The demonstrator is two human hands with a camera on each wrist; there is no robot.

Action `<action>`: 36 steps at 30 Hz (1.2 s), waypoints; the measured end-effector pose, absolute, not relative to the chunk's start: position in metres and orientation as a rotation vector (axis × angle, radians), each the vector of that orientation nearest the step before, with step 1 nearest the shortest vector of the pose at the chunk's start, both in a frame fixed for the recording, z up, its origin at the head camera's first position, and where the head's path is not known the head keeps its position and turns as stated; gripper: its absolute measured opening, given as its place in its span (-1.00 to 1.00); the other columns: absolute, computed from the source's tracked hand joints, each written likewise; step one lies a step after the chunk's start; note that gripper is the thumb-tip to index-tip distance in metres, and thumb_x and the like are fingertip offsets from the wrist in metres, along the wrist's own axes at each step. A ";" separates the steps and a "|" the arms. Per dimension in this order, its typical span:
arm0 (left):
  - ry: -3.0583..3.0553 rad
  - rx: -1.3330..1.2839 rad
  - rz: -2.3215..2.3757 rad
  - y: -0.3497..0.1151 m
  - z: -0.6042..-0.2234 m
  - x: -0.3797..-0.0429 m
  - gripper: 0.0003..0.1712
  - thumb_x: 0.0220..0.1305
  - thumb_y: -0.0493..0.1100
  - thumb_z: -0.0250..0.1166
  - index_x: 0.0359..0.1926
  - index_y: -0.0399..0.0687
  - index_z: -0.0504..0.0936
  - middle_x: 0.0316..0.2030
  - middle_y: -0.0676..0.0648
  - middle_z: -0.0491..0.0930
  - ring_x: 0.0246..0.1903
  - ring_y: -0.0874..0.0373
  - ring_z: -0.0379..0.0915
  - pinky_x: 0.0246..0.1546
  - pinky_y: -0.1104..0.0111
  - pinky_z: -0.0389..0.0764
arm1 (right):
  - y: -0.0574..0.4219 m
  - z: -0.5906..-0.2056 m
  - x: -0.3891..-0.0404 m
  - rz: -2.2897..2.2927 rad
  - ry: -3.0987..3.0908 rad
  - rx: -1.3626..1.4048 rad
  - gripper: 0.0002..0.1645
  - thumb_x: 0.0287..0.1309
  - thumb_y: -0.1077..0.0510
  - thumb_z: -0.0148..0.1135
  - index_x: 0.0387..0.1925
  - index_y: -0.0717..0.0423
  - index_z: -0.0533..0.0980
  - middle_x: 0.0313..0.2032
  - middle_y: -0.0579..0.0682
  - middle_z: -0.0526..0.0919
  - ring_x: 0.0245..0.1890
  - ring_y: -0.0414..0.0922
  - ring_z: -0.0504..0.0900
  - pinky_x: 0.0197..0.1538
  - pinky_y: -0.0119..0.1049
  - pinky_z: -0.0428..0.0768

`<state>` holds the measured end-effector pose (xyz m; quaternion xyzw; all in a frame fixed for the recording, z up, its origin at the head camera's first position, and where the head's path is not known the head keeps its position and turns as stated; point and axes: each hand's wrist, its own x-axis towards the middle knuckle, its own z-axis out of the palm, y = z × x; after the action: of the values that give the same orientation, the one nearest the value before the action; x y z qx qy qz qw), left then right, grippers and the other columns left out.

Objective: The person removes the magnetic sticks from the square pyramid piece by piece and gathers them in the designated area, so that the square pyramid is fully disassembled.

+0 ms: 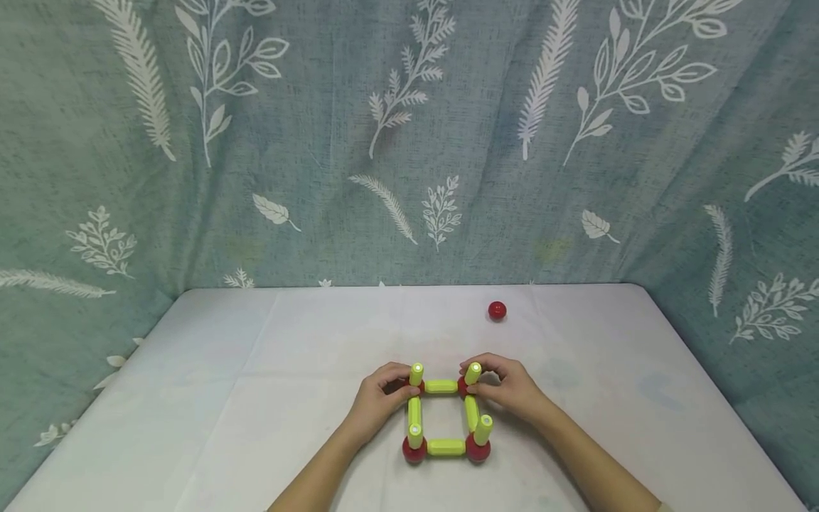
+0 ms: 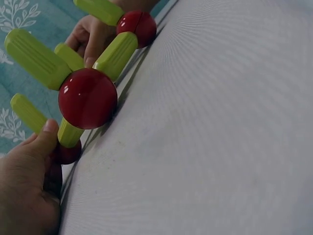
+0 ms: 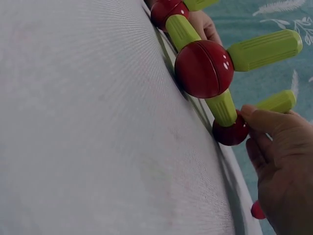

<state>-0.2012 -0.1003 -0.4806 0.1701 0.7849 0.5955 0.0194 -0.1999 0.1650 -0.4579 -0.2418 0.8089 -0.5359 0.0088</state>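
Observation:
A square of green-yellow rods and red balls lies on the table, with a ball at each corner and a rod standing up from each ball. My left hand (image 1: 376, 400) holds the far left ball (image 2: 70, 152) between thumb and fingers, beside its upright rod (image 1: 416, 374). At the far right corner, my right hand (image 1: 514, 390) grips the other far ball (image 3: 231, 131) near the base of its rod (image 3: 278, 101). The near left ball (image 1: 414, 449) and near right ball (image 1: 478, 448) are untouched. The near right rod (image 1: 483, 429) tilts slightly outward.
A loose red ball (image 1: 497, 311) sits toward the back of the white table (image 1: 307, 341), right of centre. Behind the table hangs a green-blue curtain (image 1: 320, 142) with white leaf prints, which also runs along both sides.

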 end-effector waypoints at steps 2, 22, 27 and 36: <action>2.436 0.543 1.846 -0.100 -0.480 -0.201 -0.70 0.08 -0.12 0.39 -0.11 0.00 0.67 -0.13 0.05 0.60 -0.10 0.26 0.47 -0.03 0.47 0.50 | 0.164 -0.458 -0.200 -1.650 2.561 -0.733 -0.63 0.06 0.22 0.36 -0.04 0.15 0.55 -0.21 -0.09 0.69 -0.16 -0.25 0.56 0.00 -0.34 0.54; 2.446 0.562 1.817 -0.100 -0.478 -0.201 -0.70 0.09 -0.10 0.38 -0.11 0.01 0.67 -0.14 0.07 0.59 -0.11 0.23 0.49 -0.03 0.46 0.52 | 0.155 -0.461 -0.200 -1.738 2.643 -0.552 -0.53 0.03 0.23 0.37 0.02 0.20 0.51 -0.19 0.03 0.68 -0.34 -0.22 0.52 -0.28 -0.49 0.54; 2.456 0.586 1.818 -0.100 -0.478 -0.201 -0.71 0.10 -0.10 0.38 -0.11 0.01 0.67 -0.14 0.05 0.59 -0.12 0.24 0.49 -0.06 0.46 0.53 | 0.159 -0.457 -0.202 -1.820 2.666 -0.542 -0.54 0.01 0.29 0.38 0.00 0.27 0.50 -0.21 0.10 0.68 -0.31 -0.22 0.56 -0.20 -0.47 0.58; 2.449 0.567 1.810 -0.103 -0.478 -0.201 -0.69 0.09 -0.06 0.38 -0.10 0.06 0.66 -0.14 0.10 0.58 -0.10 0.22 0.49 -0.04 0.45 0.53 | 0.168 -0.455 -0.211 -1.916 2.557 -0.376 -0.22 -0.02 0.37 0.37 0.25 0.14 0.26 0.04 0.18 0.41 -0.28 -0.16 0.57 -0.23 -0.49 0.58</action>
<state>-0.2007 -0.1025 -0.4777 0.1829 0.7904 0.5842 0.0217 -0.2105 0.1675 -0.4553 -0.1168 0.7942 -0.5951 -0.0380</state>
